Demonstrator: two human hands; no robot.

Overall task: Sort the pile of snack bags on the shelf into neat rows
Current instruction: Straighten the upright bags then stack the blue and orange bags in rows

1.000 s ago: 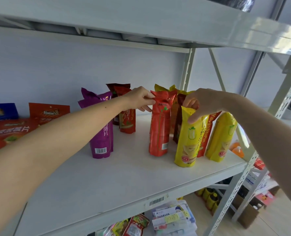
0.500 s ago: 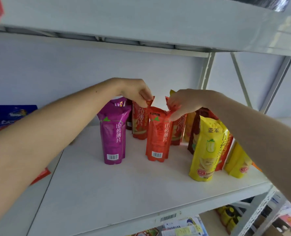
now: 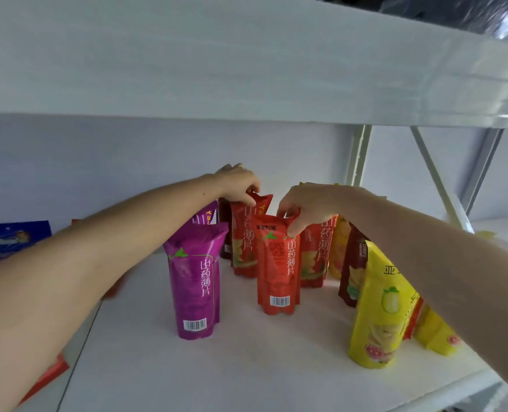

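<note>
1. The top of the front red snack bag, upright mid-shelf, is pinched by the right hand.
2. The rear red snack bag is gripped at its top by the left hand.
3. A purple snack bag stands just left.

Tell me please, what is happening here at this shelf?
A person is arranging standing snack bags on a white shelf. The left hand pinches the top of a red bag at the back. The right hand pinches the top of the red bag in front. A purple bag stands to the left of them and a yellow bag to the right, both untouched.
</note>
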